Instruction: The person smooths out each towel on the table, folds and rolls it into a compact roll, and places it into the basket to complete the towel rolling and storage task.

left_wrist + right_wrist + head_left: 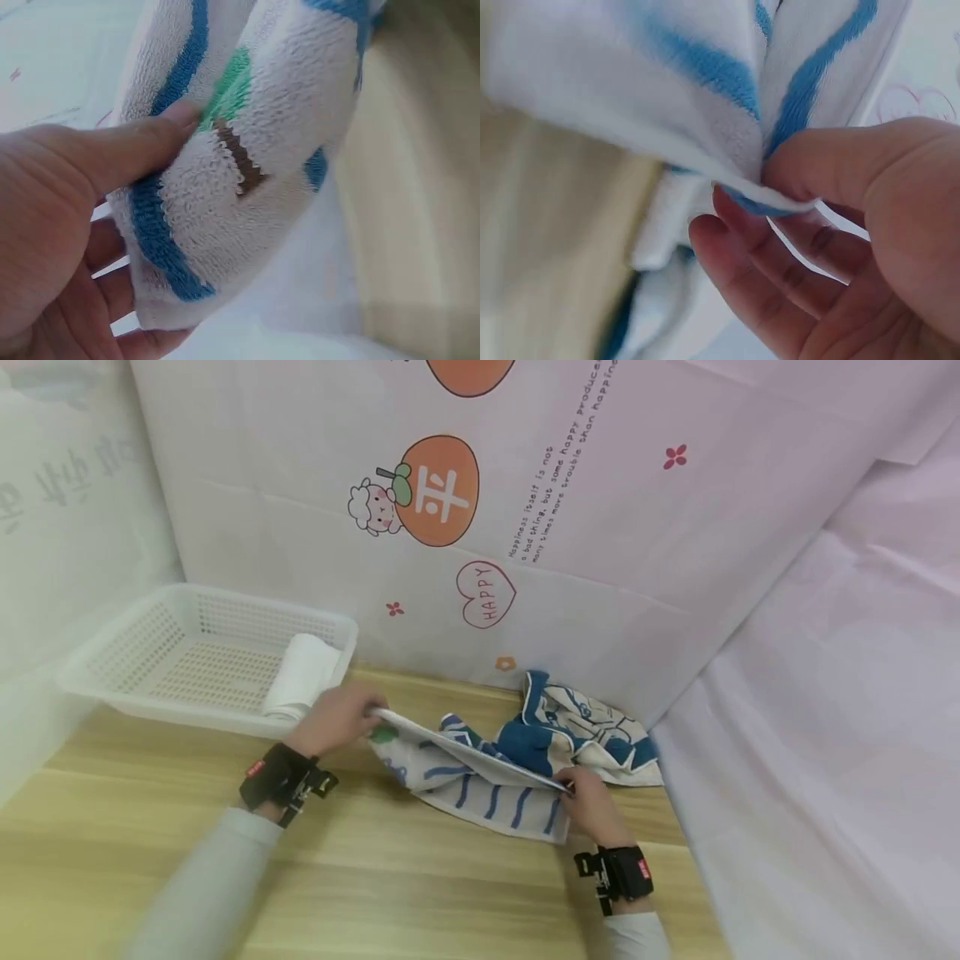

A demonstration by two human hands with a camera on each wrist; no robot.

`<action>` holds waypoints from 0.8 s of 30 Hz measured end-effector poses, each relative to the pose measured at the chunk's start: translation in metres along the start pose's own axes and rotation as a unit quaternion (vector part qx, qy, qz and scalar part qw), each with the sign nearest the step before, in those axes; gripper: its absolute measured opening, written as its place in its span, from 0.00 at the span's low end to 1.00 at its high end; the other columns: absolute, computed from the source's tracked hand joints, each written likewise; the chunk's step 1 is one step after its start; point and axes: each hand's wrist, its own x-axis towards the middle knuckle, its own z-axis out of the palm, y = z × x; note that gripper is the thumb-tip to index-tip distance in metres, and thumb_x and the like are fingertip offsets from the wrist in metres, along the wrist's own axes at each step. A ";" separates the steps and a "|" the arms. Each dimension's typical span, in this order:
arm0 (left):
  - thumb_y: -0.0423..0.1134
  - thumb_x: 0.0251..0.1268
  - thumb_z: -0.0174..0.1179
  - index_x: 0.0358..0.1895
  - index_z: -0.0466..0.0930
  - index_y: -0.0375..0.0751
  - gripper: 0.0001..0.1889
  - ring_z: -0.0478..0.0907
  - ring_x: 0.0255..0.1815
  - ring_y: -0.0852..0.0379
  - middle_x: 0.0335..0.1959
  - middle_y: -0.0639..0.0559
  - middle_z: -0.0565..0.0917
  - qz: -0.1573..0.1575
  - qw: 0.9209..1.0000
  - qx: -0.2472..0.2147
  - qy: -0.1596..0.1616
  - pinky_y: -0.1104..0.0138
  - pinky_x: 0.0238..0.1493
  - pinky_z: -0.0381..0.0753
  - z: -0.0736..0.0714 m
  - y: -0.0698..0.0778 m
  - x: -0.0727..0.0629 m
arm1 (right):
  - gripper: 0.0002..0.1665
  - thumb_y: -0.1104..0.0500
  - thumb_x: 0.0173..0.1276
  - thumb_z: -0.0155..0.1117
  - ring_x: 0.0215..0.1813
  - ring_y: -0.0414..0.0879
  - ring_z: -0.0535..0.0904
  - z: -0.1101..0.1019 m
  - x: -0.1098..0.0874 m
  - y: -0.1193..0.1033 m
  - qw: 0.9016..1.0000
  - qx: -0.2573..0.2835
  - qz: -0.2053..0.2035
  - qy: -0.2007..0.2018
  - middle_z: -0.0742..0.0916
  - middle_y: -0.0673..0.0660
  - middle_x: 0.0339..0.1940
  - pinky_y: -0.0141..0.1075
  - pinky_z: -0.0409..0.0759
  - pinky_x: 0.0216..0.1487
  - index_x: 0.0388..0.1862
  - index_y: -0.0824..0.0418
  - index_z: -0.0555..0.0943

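A white towel (pixel 487 795) with wavy blue stripes and a green patch stretches between my two hands over the wooden table. My left hand (pixel 341 718) pinches its upper left corner; in the left wrist view the thumb presses on the terry cloth (pixel 247 150) beside a blue stripe, fingers behind. My right hand (pixel 592 806) pinches the other end, and the right wrist view has thumb and fingertips on the towel's edge (pixel 705 150). The lower part of the towel hangs towards the tabletop. Just behind it lies a crumpled blue and cream towel (pixel 600 727).
A white perforated plastic basket (pixel 202 720) stands at the back left, with a rolled white cloth (pixel 303 672) inside on its right. Printed white sheeting (pixel 600 502) rises behind the table (pixel 390 893), and more white cloth (pixel 840 735) borders the right side.
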 end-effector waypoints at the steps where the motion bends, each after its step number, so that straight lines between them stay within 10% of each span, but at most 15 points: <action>1: 0.35 0.63 0.68 0.42 0.86 0.41 0.06 0.83 0.36 0.50 0.37 0.47 0.88 0.004 1.000 0.003 0.008 0.54 0.41 0.84 -0.007 0.000 0.004 | 0.15 0.79 0.57 0.63 0.39 0.51 0.82 -0.005 0.001 0.002 1.000 -0.001 -0.002 0.011 0.86 0.59 0.36 0.45 0.81 0.41 0.41 0.68 0.85; 8: 0.31 0.65 0.66 0.48 0.86 0.38 0.10 0.84 0.40 0.46 0.45 0.42 0.88 0.009 0.996 0.014 0.091 0.54 0.39 0.85 -0.052 0.009 0.024 | 0.15 0.77 0.65 0.58 0.44 0.60 0.83 -0.055 0.017 0.004 0.997 -0.016 -0.029 0.066 0.86 0.69 0.43 0.51 0.83 0.43 0.49 0.73 0.82; 14: 0.26 0.62 0.66 0.46 0.87 0.38 0.10 0.86 0.40 0.47 0.43 0.43 0.89 0.060 0.989 0.019 0.134 0.55 0.41 0.87 -0.080 0.031 0.020 | 0.12 0.79 0.63 0.57 0.41 0.63 0.81 -0.118 0.015 -0.015 0.975 -0.033 -0.096 0.195 0.85 0.71 0.40 0.50 0.78 0.43 0.44 0.75 0.81; 18: 0.27 0.62 0.66 0.47 0.87 0.38 0.11 0.83 0.29 0.54 0.39 0.45 0.89 0.059 0.994 -0.053 0.074 0.63 0.30 0.85 -0.072 0.032 -0.005 | 0.13 0.80 0.59 0.60 0.37 0.53 0.80 -0.138 -0.007 -0.021 0.966 -0.032 -0.118 0.230 0.86 0.63 0.36 0.33 0.75 0.38 0.41 0.71 0.83; 24: 0.34 0.64 0.67 0.45 0.88 0.45 0.08 0.80 0.26 0.62 0.35 0.53 0.88 0.012 0.990 -0.123 -0.067 0.71 0.26 0.82 -0.011 0.007 -0.069 | 0.16 0.78 0.59 0.63 0.32 0.35 0.77 -0.085 -0.059 -0.007 0.990 0.054 -0.068 0.107 0.87 0.55 0.35 0.28 0.79 0.29 0.43 0.65 0.84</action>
